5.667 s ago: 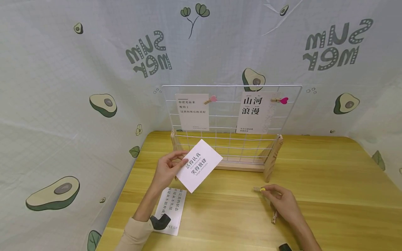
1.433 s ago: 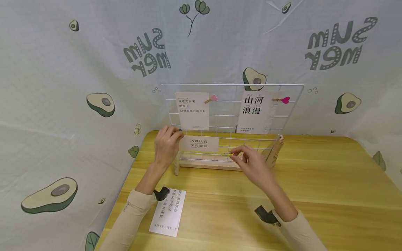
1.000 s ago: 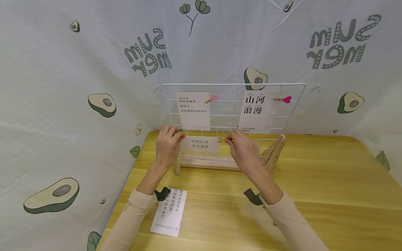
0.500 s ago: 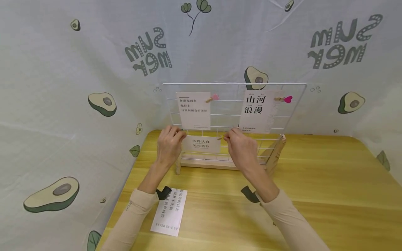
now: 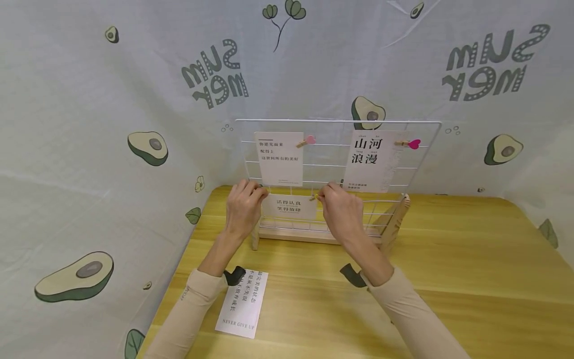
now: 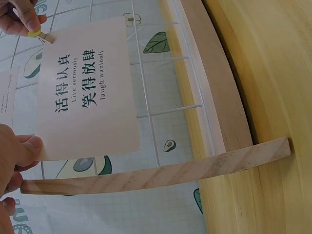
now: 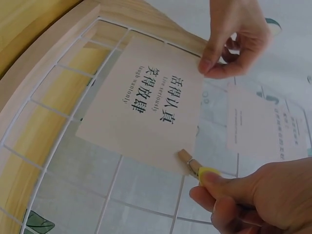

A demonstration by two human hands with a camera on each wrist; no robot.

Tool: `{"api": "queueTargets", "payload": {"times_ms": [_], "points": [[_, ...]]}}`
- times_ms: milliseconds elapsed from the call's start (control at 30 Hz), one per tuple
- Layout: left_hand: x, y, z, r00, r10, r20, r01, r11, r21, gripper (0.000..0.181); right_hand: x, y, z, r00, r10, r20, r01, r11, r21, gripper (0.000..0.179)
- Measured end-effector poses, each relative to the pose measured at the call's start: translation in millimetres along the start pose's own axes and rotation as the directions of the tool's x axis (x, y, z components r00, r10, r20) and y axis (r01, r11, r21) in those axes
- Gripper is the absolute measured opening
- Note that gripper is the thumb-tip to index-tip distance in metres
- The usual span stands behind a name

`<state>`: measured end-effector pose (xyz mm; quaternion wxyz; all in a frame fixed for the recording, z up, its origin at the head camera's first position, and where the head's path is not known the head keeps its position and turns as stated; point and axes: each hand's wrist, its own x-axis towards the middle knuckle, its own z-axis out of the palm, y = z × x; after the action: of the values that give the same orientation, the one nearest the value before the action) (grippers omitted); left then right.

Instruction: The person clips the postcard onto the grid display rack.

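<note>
A white card with printed lettering [image 6: 87,97] lies against the lower left of a white wire grid rack [image 5: 323,164]. My left hand [image 5: 244,207] pinches the card's upper left corner between thumb and fingers. At the upper right corner my right hand [image 5: 343,209] pinches a small wooden clothespin [image 7: 187,158] with a yellow end. In the right wrist view the clothespin's tip overlaps the card's edge. Above, two cards hang on the grid: one [image 5: 280,164] with a pale pink heart clothespin [image 5: 307,141], the other [image 5: 369,169] with a bright pink heart clothespin [image 5: 410,144].
Another printed card [image 5: 242,304] lies on the wooden table [image 5: 471,264], partly beneath the left wrist's black camera mount [image 5: 234,275]. Wooden feet [image 5: 394,219] support the rack. Behind it hangs an avocado-print curtain [image 5: 314,70].
The card was lifted from above the table to the grid by my left hand. My right hand brought the yellow clothespin from the table up to the card's corner. Lately both hands have barely moved.
</note>
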<state>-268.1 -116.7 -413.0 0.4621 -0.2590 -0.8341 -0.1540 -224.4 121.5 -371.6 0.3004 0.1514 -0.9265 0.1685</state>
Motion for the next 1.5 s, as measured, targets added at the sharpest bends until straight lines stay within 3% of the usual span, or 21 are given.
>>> {"api": "queueTargets", "payload": {"times_ms": [267,500,767,1067,1200,1500], "points": [[1.5,0.8,-0.1,1.0,0.008,-0.003,-0.008,1.0,-0.011,0.007,2.7,-1,-4,0.998,0.035,0.05,-0.036,0.999,0.008,0.006],[0.3,0.1,0.0,1.0,0.009,-0.011,-0.009,1.0,-0.005,0.007,5.7,-6,-6,0.994,0.061,0.092,-0.056,0.997,-0.05,0.007],[-0.4,0.5,-1.6,1.0,-0.003,-0.024,0.003,1.0,-0.029,0.007,6.9,-8,-7,0.994,0.064,0.094,-0.055,0.994,-0.092,0.008],[-1.3,-0.6,-2.5,1.0,-0.008,-0.013,0.007,0.999,-0.041,0.005,3.6,-6,-8,0.994,0.063,0.094,-0.058,0.997,-0.054,0.009],[-1.6,0.4,-2.9,1.0,-0.009,-0.026,0.008,0.998,-0.064,0.004,0.8,-5,-8,0.995,0.061,0.076,-0.058,0.998,-0.034,0.009],[-6.4,1.7,-13.1,0.999,-0.035,-0.032,0.031,0.992,-0.119,0.006,-10.9,2,-12,0.998,0.031,-0.052,-0.029,0.999,0.039,0.021]]}}
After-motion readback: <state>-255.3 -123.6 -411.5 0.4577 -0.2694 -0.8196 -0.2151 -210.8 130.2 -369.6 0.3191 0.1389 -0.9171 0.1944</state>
